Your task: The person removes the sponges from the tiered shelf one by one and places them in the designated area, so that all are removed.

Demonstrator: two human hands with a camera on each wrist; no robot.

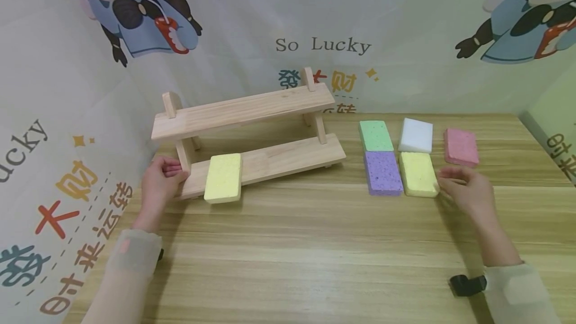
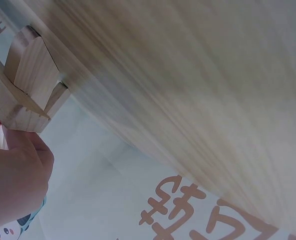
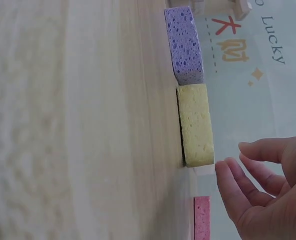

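A two-tier wooden shelf (image 1: 252, 106) stands at the left of the table. My left hand (image 1: 157, 186) holds its left end by the upright; the left wrist view shows the fingers at the wooden shelf end (image 2: 30, 117). A yellow sponge (image 1: 223, 179) leans on the front of the lower board. On the right, my right hand (image 1: 470, 191) is beside another yellow sponge (image 1: 418, 174). In the right wrist view its thumb and fingers are apart, with nothing between them, close to the end of that yellow sponge (image 3: 196, 125).
Left of the right-hand yellow sponge lies a purple sponge (image 1: 383, 173), with a green sponge (image 1: 376, 136) behind the purple one. A white sponge (image 1: 416, 135) and a pink sponge (image 1: 461, 147) lie further back. A printed cloth (image 1: 252, 24) hangs behind the wooden table (image 1: 288, 254).
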